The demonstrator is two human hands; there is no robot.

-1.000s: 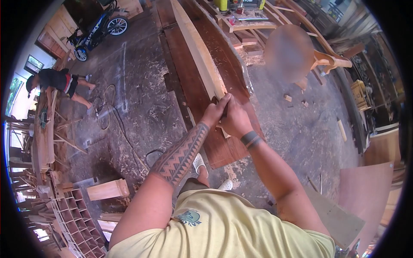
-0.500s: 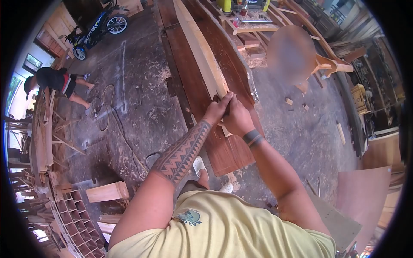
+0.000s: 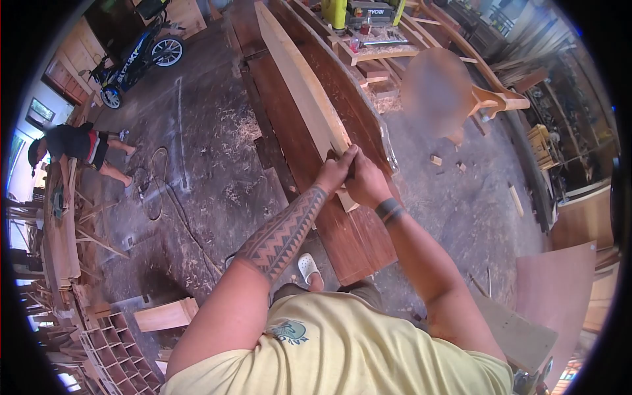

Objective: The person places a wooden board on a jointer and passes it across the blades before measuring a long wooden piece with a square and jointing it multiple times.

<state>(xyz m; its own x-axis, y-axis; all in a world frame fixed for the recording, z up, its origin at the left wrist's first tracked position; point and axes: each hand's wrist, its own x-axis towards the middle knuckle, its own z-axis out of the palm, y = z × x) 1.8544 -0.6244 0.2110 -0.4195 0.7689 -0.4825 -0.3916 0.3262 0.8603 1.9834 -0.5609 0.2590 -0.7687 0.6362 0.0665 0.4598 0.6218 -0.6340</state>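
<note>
A long, pale wooden board (image 3: 296,76) runs away from me, its far end narrowing toward the top of the view. My left hand (image 3: 336,170) is closed around its near part, thumb pointing forward. Right beside it, touching, my right hand (image 3: 365,179) is closed on the same part from the right side. A short end of the board shows below my hands. Palms and most fingertips are hidden. Beneath the board lies a wide reddish-brown plank (image 3: 359,243).
At the left, another person (image 3: 72,145) bends over a bench of planks. A motorcycle (image 3: 135,66) stands at the upper left. A hose (image 3: 171,191) crosses the shaving-strewn floor. A low wooden frame (image 3: 388,52) carries tools at upper right. Plywood sheets (image 3: 553,289) lean at the right.
Both hands keep their hold on the board. My view has shifted, so the board's far end appears further left. One of my shoes has gone out of sight.
</note>
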